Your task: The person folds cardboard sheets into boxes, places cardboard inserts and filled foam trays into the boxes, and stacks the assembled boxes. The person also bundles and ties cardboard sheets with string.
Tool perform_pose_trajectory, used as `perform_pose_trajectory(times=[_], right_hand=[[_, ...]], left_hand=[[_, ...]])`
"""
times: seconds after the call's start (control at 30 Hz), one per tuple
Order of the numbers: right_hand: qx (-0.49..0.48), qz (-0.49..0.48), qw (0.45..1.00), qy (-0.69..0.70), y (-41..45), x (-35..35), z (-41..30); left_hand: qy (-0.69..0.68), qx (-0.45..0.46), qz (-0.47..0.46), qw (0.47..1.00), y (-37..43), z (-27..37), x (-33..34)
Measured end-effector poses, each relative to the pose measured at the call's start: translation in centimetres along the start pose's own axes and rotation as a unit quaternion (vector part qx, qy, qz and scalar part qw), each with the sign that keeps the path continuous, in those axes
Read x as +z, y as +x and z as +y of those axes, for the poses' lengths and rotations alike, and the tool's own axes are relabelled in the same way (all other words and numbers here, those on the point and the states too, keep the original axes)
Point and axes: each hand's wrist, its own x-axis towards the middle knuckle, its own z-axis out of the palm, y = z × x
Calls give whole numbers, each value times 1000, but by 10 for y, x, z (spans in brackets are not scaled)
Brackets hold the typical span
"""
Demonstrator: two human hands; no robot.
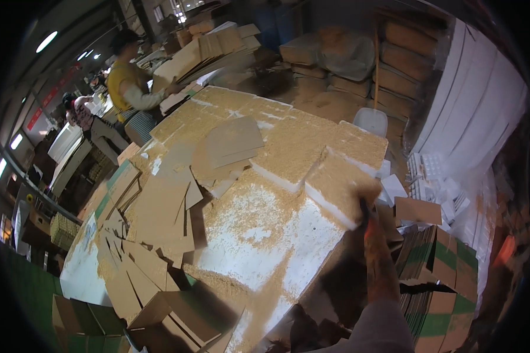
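My right hand, at the end of a pale sleeve, reaches to the right edge of the work surface. It is blurred and I cannot tell whether it grips anything. It overlaps the near right corner of a white foam box topped with tan, sawdust-like granules. Beside this box sits another filled white foam box. In front of both lies a white surface strewn with the same granules. My left hand is out of view.
Loose cardboard sheets lie to the left, with an open cardboard carton near me. Bundled flat cartons with green bands stand at right. A person in yellow works at the far left. White foam pieces are heaped right.
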Motion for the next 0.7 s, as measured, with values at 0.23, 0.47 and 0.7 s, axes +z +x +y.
perform_pose_trajectory(times=[0.23,0.47,0.7], right_hand=[[177,-181,942,221,-211,60,-28],[116,-356,924,82,-271,151,-13],[410,-517,749,58,-391,318,77]], left_hand=[[-141,119,36,982,40,-97,24],[-376,28,-20,926,60,-108,63],[-513,16,-49,857,10,-34,33]])
